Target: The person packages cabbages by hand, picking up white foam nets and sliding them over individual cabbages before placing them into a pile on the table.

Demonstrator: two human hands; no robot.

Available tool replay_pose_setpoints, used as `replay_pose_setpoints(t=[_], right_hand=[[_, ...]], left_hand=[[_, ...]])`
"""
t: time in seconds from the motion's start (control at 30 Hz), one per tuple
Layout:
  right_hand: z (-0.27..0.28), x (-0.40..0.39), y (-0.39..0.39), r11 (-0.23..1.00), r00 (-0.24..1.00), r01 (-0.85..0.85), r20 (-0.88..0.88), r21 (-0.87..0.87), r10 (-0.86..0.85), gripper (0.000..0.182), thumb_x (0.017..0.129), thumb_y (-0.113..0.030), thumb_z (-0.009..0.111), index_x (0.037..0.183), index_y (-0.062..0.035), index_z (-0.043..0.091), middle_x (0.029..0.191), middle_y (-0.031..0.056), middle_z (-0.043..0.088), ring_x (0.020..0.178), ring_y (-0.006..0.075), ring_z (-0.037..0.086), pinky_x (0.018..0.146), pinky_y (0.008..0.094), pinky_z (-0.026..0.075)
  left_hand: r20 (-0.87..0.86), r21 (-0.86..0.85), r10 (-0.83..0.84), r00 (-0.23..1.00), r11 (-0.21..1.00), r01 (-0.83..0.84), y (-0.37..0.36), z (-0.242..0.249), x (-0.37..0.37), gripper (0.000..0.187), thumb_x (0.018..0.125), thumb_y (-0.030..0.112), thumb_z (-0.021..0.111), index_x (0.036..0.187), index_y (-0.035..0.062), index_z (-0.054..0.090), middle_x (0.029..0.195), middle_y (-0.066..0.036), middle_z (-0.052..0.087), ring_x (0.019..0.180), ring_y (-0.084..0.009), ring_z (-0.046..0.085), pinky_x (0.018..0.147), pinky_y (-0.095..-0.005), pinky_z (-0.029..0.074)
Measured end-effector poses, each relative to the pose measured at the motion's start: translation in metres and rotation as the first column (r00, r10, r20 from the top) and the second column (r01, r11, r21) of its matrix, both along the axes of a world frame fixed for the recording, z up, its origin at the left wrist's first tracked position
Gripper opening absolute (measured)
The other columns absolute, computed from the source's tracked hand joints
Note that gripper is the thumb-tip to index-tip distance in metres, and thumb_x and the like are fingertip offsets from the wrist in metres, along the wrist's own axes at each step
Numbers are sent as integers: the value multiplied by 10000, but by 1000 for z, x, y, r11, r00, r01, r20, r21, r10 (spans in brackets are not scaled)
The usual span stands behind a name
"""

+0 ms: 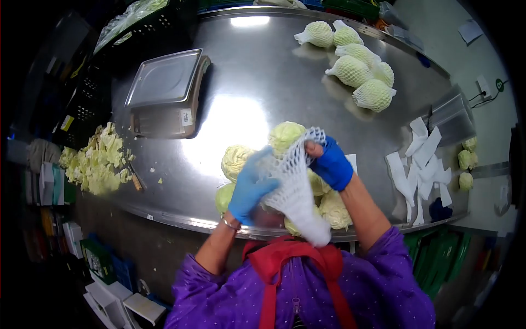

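A white foam net sleeve is stretched between my two gloved hands, its narrow end hanging toward my apron. My right hand, in a dark blue glove with the thumb bare, pinches the sleeve's upper edge. At its left side, my left hand in a light blue glove grips the netting; motion blurs it and some fingers are hidden. Pale cabbages lie beneath and around the hands: one round cabbage behind the net, another cabbage beyond my left hand, and a cabbage near the table edge.
Several net-wrapped cabbages sit at the back right of the metal table. Flat foam nets are piled right. A scale stands at left. Cabbage trimmings and a wooden-handled knife lie at far left, near black crates.
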State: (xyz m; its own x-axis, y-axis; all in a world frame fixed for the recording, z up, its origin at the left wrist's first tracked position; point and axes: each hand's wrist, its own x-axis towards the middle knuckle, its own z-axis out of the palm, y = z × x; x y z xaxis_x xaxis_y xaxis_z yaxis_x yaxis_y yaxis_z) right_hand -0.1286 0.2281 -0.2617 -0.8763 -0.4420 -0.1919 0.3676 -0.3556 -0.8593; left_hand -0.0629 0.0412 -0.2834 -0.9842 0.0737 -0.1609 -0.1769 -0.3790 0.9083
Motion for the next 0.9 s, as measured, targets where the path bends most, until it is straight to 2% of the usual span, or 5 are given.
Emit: replay_pose_setpoints(t=[0.13, 0.3, 0.37, 0.5, 0.9], right_hand=[[-5, -20, 17, 901, 997, -59, -10, 430, 71, 217, 814, -189, 582, 958, -28, 607, 831, 21, 617, 697, 92, 539, 656, 234, 448], [-81, -52, 53, 686, 988, -18, -92, 727, 124, 207, 791, -108, 545, 980, -41, 597, 859, 37, 607, 753, 123, 557, 693, 256, 462], [-84, -63, 56, 963, 924, 215, 286, 160, -254, 215, 808, -105, 523, 1003, -34, 578, 921, 70, 602, 841, 173, 578, 769, 312, 480], [-67, -59, 66, 883, 891, 300, 436, -362, -124, 216, 815, -136, 540, 1000, -26, 564, 953, 76, 604, 851, 208, 591, 798, 346, 483], [-344, -136, 38, 412, 998, 22, -41, 911, 38, 454, 837, -435, 460, 1084, -79, 592, 1084, 164, 589, 982, 303, 569, 816, 401, 436]], left_hand=[[34, -586, -213, 976, 787, 193, -13, -27, -68, 185, 805, 164, 621, 932, 41, 566, 742, 8, 585, 605, -25, 480, 543, -174, 392], [337, 432, 3, 942, 888, -157, 16, -31, -123, 162, 836, 246, 595, 765, 113, 534, 602, 27, 507, 538, -69, 461, 537, -202, 411], [414, 544, -57, 909, 816, -197, 37, 10, -110, 128, 816, 199, 610, 767, 112, 530, 619, 30, 512, 561, -89, 482, 550, -223, 420], [248, -4, 20, 969, 1000, -19, 24, -31, -112, 133, 773, 177, 644, 797, 91, 546, 704, 8, 556, 635, -99, 523, 604, -241, 438], [241, -930, 82, 967, 304, 207, 29, -91, -137, 670, 854, 558, 340, 1002, -46, 588, 936, -284, 576, 922, -410, 546, 790, -416, 433]])
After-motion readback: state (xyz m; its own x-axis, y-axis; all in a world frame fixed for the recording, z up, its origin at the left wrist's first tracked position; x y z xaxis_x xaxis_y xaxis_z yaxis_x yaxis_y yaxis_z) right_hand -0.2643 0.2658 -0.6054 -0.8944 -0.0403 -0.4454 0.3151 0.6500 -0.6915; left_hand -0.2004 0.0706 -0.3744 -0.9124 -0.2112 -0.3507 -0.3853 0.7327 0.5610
